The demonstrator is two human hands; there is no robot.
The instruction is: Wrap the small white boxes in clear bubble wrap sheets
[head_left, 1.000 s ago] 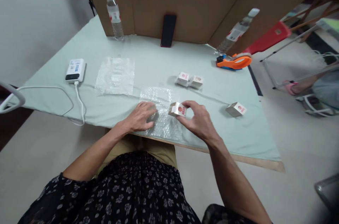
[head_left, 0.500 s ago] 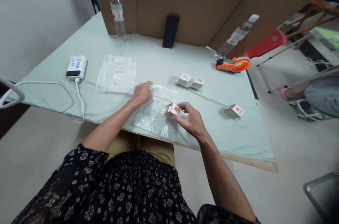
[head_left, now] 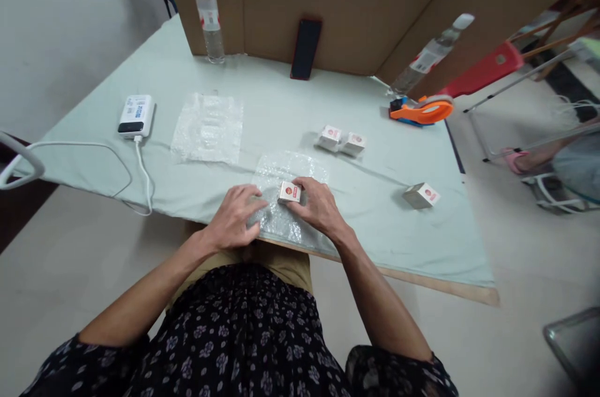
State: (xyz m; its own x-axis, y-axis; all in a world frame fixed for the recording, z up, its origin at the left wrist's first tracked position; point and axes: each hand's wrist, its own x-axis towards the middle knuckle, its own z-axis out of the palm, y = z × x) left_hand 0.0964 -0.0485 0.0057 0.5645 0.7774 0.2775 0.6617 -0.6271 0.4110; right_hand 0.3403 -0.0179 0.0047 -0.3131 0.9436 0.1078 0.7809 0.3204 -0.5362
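Observation:
A small white box (head_left: pixel 289 192) with a red mark sits over a sheet of bubble wrap (head_left: pixel 291 228) at the table's near edge. My right hand (head_left: pixel 319 204) grips the box from its right side, thumb and fingers around it. My left hand (head_left: pixel 237 216) is at the left edge of the bubble wrap, fingers spread and holding nothing. Two similar boxes (head_left: pixel 354 144), which look wrapped in clear plastic, lie together farther back. Another small box (head_left: pixel 422 195) rests alone to the right. A second piece of bubble wrap (head_left: pixel 209 128) lies flat at the back left.
A power bank (head_left: pixel 137 115) with a white cable lies at the left. Along the cardboard screen (head_left: pixel 351 3) stand two water bottles (head_left: pixel 210 19) and a phone (head_left: pixel 306 50). An orange tape dispenser (head_left: pixel 422 111) sits at the back right. A person's foot (head_left: pixel 515 159) shows beyond the table.
My right hand has brought the box left and onto the middle of the bubble wrap. My left hand has moved from the wrap's far corner toward me, its fingers opening.

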